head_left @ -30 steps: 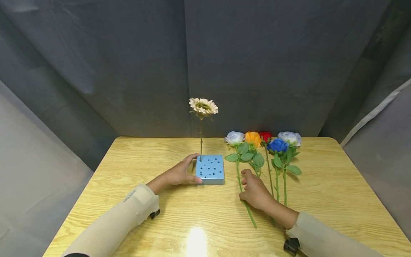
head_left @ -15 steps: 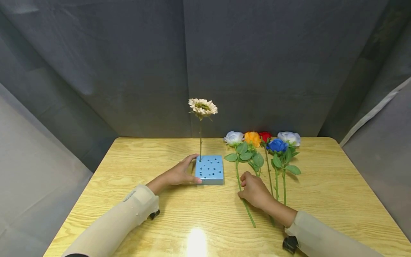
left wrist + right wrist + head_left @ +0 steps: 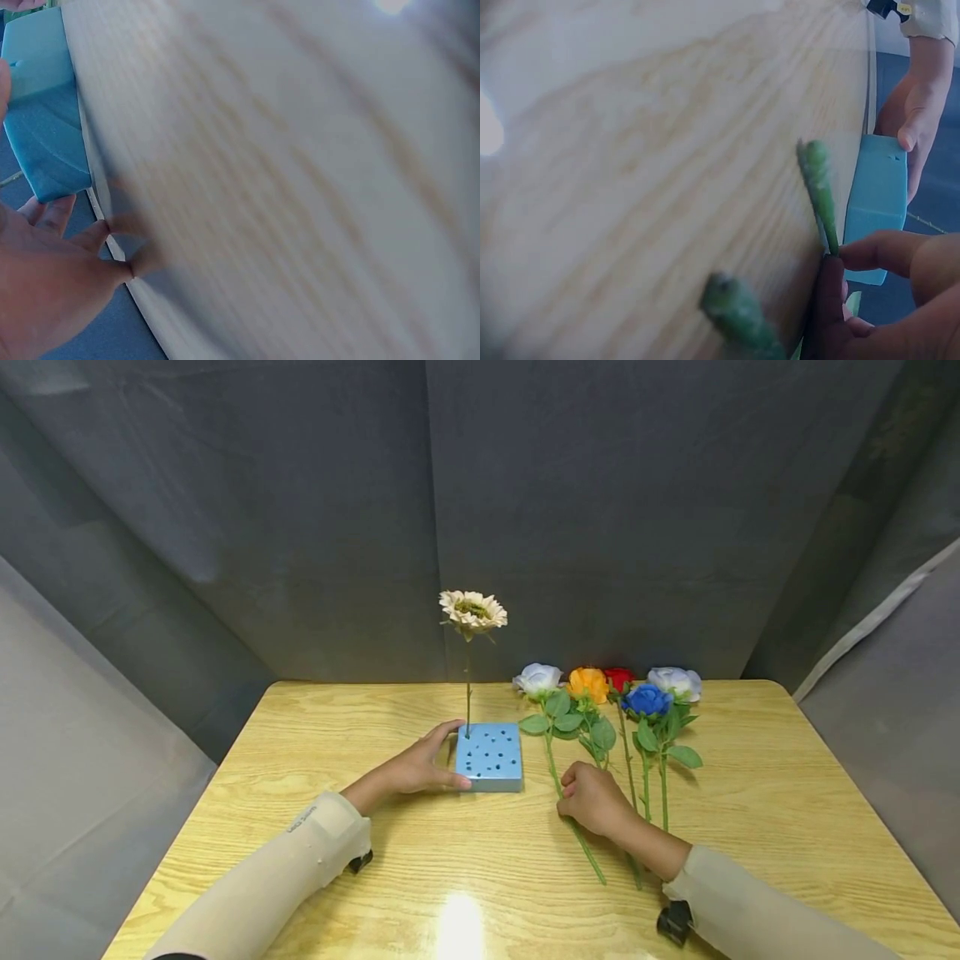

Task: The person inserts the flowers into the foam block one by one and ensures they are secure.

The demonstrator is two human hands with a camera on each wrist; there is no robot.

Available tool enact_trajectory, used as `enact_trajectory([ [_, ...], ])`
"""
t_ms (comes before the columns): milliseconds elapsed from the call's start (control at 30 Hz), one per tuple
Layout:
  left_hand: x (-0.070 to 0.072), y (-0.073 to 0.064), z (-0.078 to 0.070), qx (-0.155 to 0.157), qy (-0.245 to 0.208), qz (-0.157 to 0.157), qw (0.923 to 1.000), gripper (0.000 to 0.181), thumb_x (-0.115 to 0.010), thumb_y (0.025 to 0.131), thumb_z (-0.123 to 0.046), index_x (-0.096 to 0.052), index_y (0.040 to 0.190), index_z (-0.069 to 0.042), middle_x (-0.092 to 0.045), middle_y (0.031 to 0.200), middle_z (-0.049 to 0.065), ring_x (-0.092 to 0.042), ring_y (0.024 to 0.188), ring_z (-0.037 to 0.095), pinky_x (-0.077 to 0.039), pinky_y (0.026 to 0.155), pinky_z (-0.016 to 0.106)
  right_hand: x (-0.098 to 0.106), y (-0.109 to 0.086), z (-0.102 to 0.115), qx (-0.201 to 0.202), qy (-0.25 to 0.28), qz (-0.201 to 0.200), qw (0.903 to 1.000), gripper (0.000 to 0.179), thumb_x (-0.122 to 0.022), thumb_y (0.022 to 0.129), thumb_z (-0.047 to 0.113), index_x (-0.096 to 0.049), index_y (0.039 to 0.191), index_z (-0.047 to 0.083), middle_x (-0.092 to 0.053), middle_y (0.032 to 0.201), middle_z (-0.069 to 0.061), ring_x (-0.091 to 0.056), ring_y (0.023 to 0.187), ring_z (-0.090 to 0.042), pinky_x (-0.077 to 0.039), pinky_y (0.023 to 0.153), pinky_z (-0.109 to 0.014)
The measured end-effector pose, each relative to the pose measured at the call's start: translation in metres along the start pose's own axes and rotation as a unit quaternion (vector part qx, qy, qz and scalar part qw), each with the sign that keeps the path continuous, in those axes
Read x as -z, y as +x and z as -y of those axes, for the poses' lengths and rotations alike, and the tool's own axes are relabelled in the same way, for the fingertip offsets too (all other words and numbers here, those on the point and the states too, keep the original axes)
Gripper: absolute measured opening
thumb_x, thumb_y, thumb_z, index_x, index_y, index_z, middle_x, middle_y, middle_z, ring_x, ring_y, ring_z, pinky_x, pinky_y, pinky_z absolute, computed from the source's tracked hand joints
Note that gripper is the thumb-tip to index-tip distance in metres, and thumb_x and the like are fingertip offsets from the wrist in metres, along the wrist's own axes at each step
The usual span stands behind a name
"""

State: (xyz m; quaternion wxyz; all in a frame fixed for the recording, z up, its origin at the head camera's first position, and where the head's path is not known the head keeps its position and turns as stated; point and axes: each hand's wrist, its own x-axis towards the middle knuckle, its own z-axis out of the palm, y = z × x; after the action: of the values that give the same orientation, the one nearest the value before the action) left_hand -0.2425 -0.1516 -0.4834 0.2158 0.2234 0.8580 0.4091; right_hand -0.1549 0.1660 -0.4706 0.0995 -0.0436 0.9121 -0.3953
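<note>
A light blue foam block with several holes in its top sits on the table. My left hand holds it from the left, thumb on the near side and fingers toward the far side. Upright in the block's far left corner stands a cream daisy-like flower. To the right, my right hand pinches the green stem of a pale lavender-white rose lying on the table. In the right wrist view, thumb and finger meet on that stem, just in front of the foam block.
Beside the held rose lie an orange flower, a red rose, a blue rose and another pale rose, heads toward the far edge. The wooden table ends at a dark grey curtain.
My right hand's fingers have closed on the pale rose's stem. The rose's head has shifted slightly left and its stem end slightly right. My left hand stays on the block.
</note>
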Motion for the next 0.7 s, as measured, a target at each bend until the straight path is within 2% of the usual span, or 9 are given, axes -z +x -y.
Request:
enact_trajectory([
  [200, 0.0, 0.0, -0.001, 0.003, 0.003, 0.001, 1.0, 0.116, -0.087, 0.081, -0.048, -0.013, 0.167, -0.025, -0.013, 0.172, 0.01, -0.013, 0.158, 0.035, -0.022, 0.121, 0.064, 0.006, 0.0, 0.0, -0.016, 0.033, 0.022, 0.9991, 0.026, -0.07, 0.091, 0.002, -0.065, 0.114, -0.009, -0.069, 0.101, -0.012, -0.065, 0.089, -0.023, -0.056, 0.073, -0.04],
  [333, 0.001, 0.0, -0.001, 0.006, 0.002, 0.002, 1.0, 0.117, -0.087, 0.081, -0.048, -0.012, 0.167, -0.025, -0.013, 0.172, 0.009, -0.013, 0.158, 0.034, -0.022, 0.122, 0.062, 0.011, -0.001, 0.0, -0.017, 0.06, 0.039, 0.9973, 0.029, -0.066, 0.094, 0.003, -0.064, 0.119, -0.011, -0.069, 0.107, -0.016, -0.064, 0.089, -0.023, -0.054, 0.073, -0.038],
  [433, 0.001, 0.001, 0.0, 0.007, 0.001, 0.002, 1.0, 0.117, -0.087, 0.08, -0.049, -0.012, 0.167, -0.025, -0.012, 0.172, 0.009, -0.013, 0.158, 0.034, -0.021, 0.122, 0.062, 0.014, 0.0, -0.001, -0.011, 0.085, 0.051, 0.9951, 0.029, -0.063, 0.097, 0.003, -0.064, 0.12, -0.013, -0.07, 0.096, -0.015, -0.059, 0.076, -0.021, -0.05, 0.066, -0.036],
  [567, 0.001, 0.0, 0.0, 0.004, 0.003, 0.001, 1.0, 0.116, -0.087, 0.081, -0.048, -0.013, 0.167, -0.024, -0.013, 0.172, 0.01, -0.013, 0.158, 0.035, -0.022, 0.122, 0.063, 0.017, 0.001, -0.002, -0.015, 0.121, 0.065, 0.9903, 0.019, -0.061, 0.099, 0.003, -0.067, 0.11, -0.011, -0.063, 0.079, -0.009, -0.051, 0.067, -0.019, -0.043, 0.061, -0.034],
  [700, 0.001, 0.0, -0.003, 0.0, 0.002, -0.001, 1.0, 0.114, -0.087, 0.082, -0.045, -0.014, 0.167, -0.022, -0.013, 0.172, 0.012, -0.013, 0.157, 0.037, -0.022, 0.121, 0.065, 0.019, 0.001, -0.002, -0.034, 0.18, 0.083, 0.9795, 0.015, -0.058, 0.102, 0.003, -0.063, 0.106, -0.01, -0.056, 0.076, -0.008, -0.051, 0.066, -0.019, -0.048, 0.063, -0.034],
])
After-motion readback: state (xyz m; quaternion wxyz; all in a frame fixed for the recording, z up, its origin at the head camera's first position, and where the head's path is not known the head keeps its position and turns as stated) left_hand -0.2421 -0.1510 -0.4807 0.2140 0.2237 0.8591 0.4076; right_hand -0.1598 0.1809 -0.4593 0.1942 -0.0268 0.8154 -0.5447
